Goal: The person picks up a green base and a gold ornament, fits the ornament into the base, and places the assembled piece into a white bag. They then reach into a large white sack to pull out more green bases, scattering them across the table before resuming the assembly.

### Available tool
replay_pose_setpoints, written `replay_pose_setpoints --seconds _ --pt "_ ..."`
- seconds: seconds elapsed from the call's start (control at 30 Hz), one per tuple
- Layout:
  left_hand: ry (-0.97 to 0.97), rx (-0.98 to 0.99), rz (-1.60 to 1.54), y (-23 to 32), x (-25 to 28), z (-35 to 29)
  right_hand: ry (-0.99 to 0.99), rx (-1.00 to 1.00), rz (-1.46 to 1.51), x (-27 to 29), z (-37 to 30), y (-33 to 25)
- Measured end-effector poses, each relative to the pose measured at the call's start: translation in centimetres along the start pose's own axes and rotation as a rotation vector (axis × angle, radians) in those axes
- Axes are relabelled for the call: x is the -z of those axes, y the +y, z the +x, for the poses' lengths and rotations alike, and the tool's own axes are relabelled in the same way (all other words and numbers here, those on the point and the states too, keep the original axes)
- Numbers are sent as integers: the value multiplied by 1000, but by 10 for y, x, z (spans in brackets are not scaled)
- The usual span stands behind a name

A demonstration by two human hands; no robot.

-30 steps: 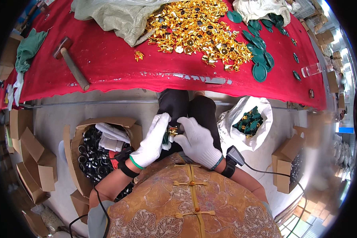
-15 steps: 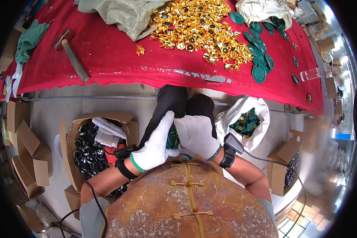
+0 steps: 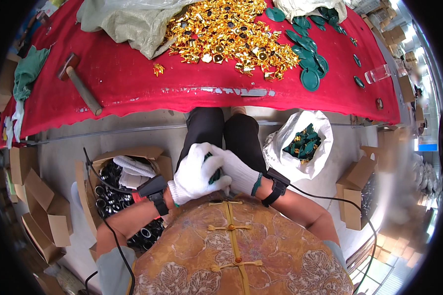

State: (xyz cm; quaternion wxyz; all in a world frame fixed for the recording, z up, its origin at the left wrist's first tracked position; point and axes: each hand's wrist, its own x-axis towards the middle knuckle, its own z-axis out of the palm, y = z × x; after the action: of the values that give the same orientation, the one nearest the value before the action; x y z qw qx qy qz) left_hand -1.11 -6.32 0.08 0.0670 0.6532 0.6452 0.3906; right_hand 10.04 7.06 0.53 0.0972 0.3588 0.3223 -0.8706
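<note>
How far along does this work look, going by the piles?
Done so far: a white sack by the knees holds green-and-gold pieces. In hand: both white-gloved hands, left and right, press together on a small green piece. Left: a large heap of gold foil pieces and green round discs on the red table.

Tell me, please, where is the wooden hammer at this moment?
In the head view, the wooden hammer lies on the left part of the red table cloth, between the green rag and the pile of gold pieces, far from both hands.
</note>
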Motion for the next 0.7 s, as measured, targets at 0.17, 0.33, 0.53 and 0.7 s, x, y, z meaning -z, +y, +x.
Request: replay_pose_setpoints --seconds 0.17,0.33,0.53,0.7 --pt "313 432 -638 5 -21 -3 260 527 -974 16 11 4" --pt "134 1060 -1326 21 17 13 159 1182 -1578 10 -1 -6" --pt "-46 1328 -1699 12 30 18 321 1186 -1697 3 -12 -9" --pt "-90 1106 -1282 31 32 16 293 1292 -1679 4 -13 -7"
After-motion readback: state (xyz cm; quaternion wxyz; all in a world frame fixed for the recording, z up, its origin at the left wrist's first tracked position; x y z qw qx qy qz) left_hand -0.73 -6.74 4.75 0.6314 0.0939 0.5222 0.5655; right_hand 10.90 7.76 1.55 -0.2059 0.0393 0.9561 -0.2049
